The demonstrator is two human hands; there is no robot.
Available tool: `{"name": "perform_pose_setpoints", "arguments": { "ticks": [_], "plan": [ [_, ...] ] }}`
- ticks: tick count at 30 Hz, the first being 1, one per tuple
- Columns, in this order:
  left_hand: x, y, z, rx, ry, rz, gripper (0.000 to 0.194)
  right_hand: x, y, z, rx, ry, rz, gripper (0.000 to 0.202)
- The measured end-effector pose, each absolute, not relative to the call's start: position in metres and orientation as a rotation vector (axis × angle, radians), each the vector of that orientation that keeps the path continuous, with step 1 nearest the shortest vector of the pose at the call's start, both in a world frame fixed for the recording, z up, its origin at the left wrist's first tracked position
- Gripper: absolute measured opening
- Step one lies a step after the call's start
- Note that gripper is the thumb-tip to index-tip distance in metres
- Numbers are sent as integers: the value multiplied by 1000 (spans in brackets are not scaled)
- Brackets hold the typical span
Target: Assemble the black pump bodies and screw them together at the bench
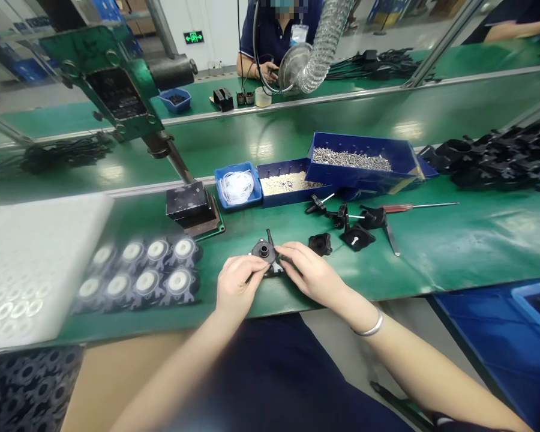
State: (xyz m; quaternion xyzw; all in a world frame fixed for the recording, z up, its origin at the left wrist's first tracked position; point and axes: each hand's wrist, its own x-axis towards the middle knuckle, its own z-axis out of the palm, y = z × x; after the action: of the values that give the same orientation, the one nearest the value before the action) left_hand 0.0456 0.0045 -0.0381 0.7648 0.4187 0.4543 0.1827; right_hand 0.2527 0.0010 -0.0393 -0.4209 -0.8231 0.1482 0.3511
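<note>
Close to the table's front edge, a small round black plastic housing point(263, 251) has a raised central collar and a thin spout pointing away from me. My left hand point(234, 283) pinches its near left side between thumb and fingers. From the right, my right hand point(312, 273) grips the same housing with its fingertips. A pale piece point(276, 268) shows at the housing's near side, partly hidden by my fingers. Just right of my hands lie a black square part point(320, 243) and another black part with a white pin point(357, 237).
Rows of black parts with white discs point(147, 281) and a white foam sheet point(31, 252) lie left. A green press point(191, 207) stands behind them. Blue bins hold white rings point(237, 187), beige pieces point(288, 182) and screws point(351, 159). A red-handled screwdriver point(398, 208) lies right.
</note>
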Motion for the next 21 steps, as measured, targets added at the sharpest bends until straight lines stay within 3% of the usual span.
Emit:
{"name": "perform_pose_setpoints", "arguments": {
  "ticks": [12, 21],
  "plan": [
    [43, 3, -37, 2237, 1156, 1263, 6, 252, 0, -41, -1089, -2130, 367, 39],
    [37, 2, -42, 2567, 1034, 1158, 21, 251, -3, -44, -1103, -2122, 359, 43]
  ]
}}
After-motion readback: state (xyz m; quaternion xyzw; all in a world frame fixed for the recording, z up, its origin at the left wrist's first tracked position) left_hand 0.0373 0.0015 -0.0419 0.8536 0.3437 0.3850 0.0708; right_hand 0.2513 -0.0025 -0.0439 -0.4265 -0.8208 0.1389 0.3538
